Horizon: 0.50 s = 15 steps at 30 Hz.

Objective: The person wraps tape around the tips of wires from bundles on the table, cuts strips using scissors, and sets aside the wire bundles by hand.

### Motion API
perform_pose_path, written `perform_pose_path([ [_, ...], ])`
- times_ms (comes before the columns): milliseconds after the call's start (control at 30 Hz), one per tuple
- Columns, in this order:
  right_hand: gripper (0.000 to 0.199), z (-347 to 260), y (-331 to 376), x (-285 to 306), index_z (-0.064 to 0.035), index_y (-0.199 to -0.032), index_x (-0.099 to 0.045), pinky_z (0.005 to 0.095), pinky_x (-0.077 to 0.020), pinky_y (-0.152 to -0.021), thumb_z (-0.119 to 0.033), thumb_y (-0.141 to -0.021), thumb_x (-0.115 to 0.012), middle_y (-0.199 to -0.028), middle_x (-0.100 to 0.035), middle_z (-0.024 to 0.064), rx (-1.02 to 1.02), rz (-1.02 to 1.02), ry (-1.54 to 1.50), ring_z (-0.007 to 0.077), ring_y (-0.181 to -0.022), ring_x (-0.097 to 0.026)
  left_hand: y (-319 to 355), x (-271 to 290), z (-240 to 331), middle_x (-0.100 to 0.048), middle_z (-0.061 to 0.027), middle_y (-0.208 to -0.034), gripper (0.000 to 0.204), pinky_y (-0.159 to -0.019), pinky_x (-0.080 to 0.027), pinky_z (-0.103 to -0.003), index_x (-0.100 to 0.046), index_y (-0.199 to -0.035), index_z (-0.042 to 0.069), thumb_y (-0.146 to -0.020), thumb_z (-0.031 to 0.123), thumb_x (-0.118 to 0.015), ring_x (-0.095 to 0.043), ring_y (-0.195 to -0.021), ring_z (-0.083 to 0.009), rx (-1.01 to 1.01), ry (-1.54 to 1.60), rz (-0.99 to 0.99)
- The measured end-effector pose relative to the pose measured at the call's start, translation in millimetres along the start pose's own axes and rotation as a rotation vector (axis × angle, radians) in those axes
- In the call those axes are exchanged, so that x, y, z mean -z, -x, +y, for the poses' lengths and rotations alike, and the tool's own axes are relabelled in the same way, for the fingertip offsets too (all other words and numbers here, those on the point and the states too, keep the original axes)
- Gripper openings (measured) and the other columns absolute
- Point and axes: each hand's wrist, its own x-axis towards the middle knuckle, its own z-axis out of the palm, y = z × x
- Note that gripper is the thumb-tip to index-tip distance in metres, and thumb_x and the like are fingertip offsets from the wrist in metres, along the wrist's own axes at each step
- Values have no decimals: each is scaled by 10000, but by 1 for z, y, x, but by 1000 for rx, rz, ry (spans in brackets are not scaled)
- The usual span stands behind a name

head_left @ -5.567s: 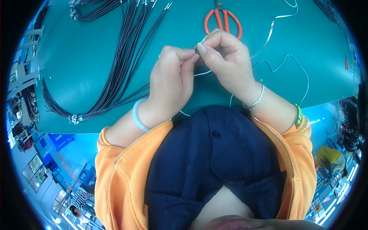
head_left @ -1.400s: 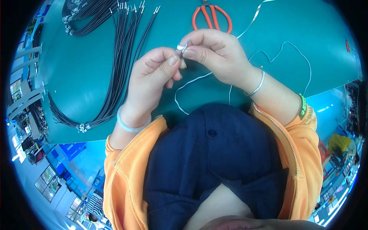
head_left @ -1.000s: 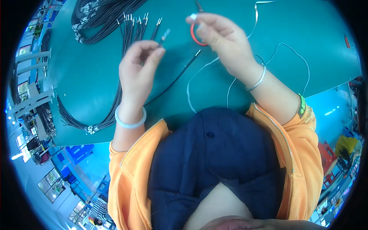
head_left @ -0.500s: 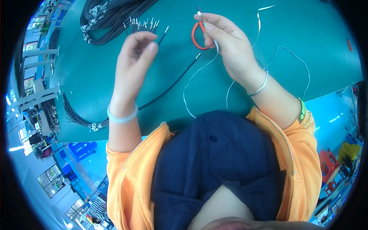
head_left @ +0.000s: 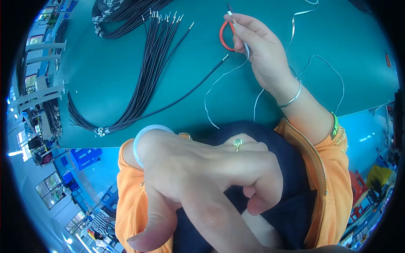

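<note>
My right hand is over the far part of the green table, pinching a thin silver wire between thumb and fingers. The wire loops down toward my body. Just behind the fingers lie orange-handled scissors. A single black cable lies diagonally on the table, its tip near my right hand. My left hand is raised close to the camera, back toward me, fingers loosely curled, nothing seen in it. It wears a pale bangle and a gold ring.
A fanned bundle of black cables with metal tips lies on the left of the table, tied at its near end. More coiled black cables sit at the far left. Shelves and blue floor lie beyond the table's left edge.
My left hand let go of the black cable, left the table and rose close to the camera. My right hand stayed by the scissors, holding the silver wire.
</note>
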Motion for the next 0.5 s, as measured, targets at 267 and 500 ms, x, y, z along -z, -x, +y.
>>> perform_pose_path([
  [267, 324, 11, -5, -11, -6, -1195, -512, 175, -338, -654, -173, -919, -484, -710, -474, -50, -15, -15, -9, 25, -678, -427, 13, -9, 1, -460, -144, -815, 491, -607, -361, -212, -680, -837, 25, -898, 458, -457, -414, -704, -178, -109, 31, 215],
  [500, 319, 26, -7, -17, -3, -1180, -516, 176, -343, -656, -178, -913, -502, -722, -490, -44, -24, -47, 6, 30, -686, -438, 28, 9, 19, -451, -145, -808, 506, -615, -358, -209, -684, -835, 33, -896, 474, -444, -415, -687, -173, 67, -40, -19],
])
